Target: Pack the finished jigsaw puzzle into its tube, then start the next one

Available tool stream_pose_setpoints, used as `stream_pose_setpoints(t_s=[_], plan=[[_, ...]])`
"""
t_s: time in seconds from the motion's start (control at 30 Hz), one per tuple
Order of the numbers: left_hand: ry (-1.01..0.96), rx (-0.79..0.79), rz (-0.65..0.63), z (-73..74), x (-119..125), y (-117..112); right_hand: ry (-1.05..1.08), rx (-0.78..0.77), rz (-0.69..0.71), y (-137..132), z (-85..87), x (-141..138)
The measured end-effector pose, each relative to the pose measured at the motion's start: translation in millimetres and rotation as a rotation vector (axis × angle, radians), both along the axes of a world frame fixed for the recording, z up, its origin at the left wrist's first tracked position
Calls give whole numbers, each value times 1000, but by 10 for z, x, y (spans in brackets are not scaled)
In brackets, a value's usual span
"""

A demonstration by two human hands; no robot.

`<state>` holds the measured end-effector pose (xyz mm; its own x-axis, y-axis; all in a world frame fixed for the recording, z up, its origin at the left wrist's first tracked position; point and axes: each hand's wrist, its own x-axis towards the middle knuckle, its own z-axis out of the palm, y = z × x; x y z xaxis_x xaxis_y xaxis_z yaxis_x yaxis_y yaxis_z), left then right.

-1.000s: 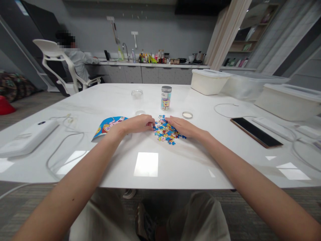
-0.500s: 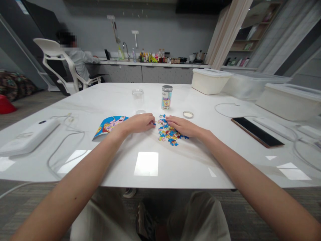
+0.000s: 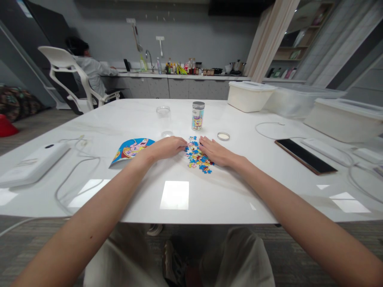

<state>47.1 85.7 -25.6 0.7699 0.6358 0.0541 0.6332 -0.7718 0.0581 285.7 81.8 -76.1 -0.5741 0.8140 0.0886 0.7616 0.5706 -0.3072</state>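
Note:
A small heap of colourful jigsaw pieces (image 3: 197,156) lies on the white table (image 3: 179,199). My left hand (image 3: 167,146) rests at the heap's left edge, fingers curled with the tips touching the pieces. My right hand (image 3: 216,152) lies flat and open on the heap's right side, covering part of it. A blue cartoon picture card (image 3: 131,149) lies just left of my left wrist. Behind the heap stand a small clear tube with a cartoon label (image 3: 198,116), a loose round lid (image 3: 223,136) and an empty clear tube (image 3: 163,113).
A black phone (image 3: 305,156) and white cables (image 3: 269,128) lie to the right, with white lidded bins (image 3: 249,95) behind them. A white device (image 3: 32,163) with a cable sits at the left. A person sits in a white chair (image 3: 64,65) at the far counter.
My right hand has slid left over the pieces, pushing the heap tighter toward my left hand. My left hand has shifted slightly right against the heap.

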Motion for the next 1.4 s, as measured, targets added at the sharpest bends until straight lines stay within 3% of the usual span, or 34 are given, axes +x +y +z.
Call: stream_pose_setpoints(t_s=[0.17, 0.27, 0.43, 0.63, 0.83, 0.97, 1.17, 1.4], plan=[[-22, -22, -67, 34, 80, -87, 114, -79, 62, -29, 28, -70], [-6, -28, -39, 73, 57, -104, 175, -114, 47, -35, 72, -64], [-40, -63, -43, 116, 85, -178, 215, -19, -24, -44, 155, -140], [-68, -117, -102, 9, 266, -304, 207, -108, 32, -43, 154, -157], [-89, -109, -101, -69, 180, -189, 302, -101, 49, -88, 233, -75], [-142, -50, -85, -72, 85, -116, 383, -69, -24, -139, 304, -48], [-129, 36, 119, -196, 126, 10, 386, 2, -159, -102, 271, 12], [-119, 25, -20, -224, 177, 25, 299, 89, -163, -26, 179, 51]])
